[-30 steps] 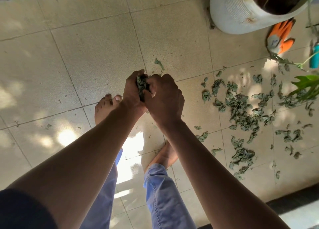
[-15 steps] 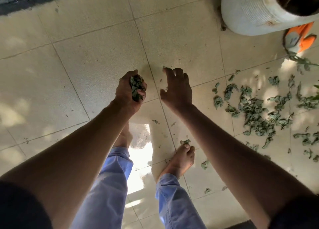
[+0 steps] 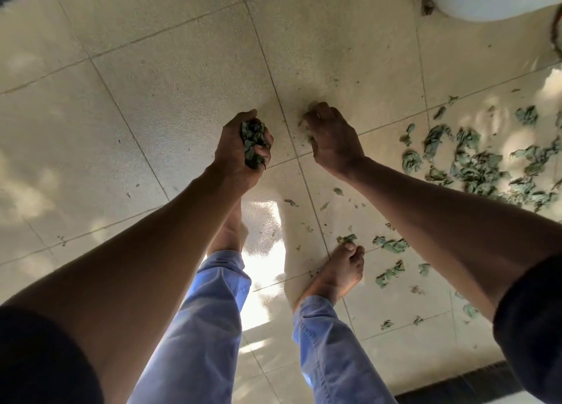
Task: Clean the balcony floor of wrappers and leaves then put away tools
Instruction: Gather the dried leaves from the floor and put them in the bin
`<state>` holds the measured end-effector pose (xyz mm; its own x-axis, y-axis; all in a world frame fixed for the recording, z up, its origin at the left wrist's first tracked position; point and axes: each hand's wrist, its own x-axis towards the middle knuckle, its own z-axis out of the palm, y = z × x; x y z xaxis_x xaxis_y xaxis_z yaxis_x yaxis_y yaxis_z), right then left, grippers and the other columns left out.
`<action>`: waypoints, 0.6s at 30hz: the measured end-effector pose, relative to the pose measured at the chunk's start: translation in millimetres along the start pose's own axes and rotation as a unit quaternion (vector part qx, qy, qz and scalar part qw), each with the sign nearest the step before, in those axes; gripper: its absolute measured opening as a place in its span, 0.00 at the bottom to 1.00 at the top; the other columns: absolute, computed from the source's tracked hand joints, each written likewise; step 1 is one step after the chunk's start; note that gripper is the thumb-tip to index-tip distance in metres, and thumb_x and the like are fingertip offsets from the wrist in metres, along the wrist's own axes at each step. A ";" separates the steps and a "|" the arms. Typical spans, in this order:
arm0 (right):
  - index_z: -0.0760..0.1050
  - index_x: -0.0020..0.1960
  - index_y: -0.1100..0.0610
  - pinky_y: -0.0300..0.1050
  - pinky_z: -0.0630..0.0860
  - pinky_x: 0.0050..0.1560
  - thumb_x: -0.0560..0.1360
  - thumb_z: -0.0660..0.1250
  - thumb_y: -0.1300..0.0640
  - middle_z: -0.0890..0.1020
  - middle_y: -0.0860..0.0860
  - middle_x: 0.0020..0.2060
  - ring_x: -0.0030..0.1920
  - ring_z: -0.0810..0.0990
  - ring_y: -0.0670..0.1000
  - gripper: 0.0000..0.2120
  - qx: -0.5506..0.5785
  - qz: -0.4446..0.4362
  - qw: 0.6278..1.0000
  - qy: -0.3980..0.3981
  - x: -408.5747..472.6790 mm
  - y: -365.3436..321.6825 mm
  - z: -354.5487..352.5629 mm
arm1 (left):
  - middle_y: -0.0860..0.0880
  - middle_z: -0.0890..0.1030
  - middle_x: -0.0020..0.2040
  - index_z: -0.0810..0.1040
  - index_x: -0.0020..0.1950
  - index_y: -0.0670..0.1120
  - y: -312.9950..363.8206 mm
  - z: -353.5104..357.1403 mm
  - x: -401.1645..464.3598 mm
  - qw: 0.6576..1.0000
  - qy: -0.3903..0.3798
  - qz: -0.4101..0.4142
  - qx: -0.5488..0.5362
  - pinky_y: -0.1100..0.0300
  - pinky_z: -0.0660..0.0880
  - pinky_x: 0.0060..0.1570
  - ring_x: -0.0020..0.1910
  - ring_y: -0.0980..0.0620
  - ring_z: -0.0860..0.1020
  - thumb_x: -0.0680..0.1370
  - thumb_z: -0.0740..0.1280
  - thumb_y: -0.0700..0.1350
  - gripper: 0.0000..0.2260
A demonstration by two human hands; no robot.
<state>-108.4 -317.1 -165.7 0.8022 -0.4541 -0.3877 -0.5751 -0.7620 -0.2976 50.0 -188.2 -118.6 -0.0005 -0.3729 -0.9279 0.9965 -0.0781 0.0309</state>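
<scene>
Picking up leaves: left hand (image 3: 240, 148) holding a bunch (image 3: 254, 143), right hand (image 3: 331, 136) loosely curled, empty. Next, grabbing the floor pile (image 3: 474, 166).

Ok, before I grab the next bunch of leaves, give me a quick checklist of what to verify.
1. Left hand grips its wad of leaves firmly: ok.
2. Right hand free to pick: cannot tell; its fingers reach down to the tiled floor, fingertips hidden.
3. Leaves left to collect: not ok, a scattered pile lies to the right.
4. Bare right foot clear of leaves: not ok, bits lie at its toes.
5. Bin or bag within reach: cannot tell.
</scene>
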 end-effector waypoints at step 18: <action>0.83 0.40 0.58 0.52 0.84 0.43 0.69 0.72 0.68 0.85 0.47 0.35 0.37 0.85 0.47 0.06 0.417 0.255 0.863 0.127 -50.2 -44.7 -38.6 | 0.51 0.77 0.35 0.75 0.39 0.49 -46.4 6.5 -12.1 0.998 0.024 -0.003 0.059 0.69 0.67 0.21 0.31 0.56 0.78 0.80 0.68 0.46 0.09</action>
<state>-116.8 -278.0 -99.3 0.3583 -0.7997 -0.4817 -0.6947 0.1163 -0.7098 3.3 -186.1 -106.4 -0.0001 -0.3283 -0.9446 0.9795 -0.1904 0.0661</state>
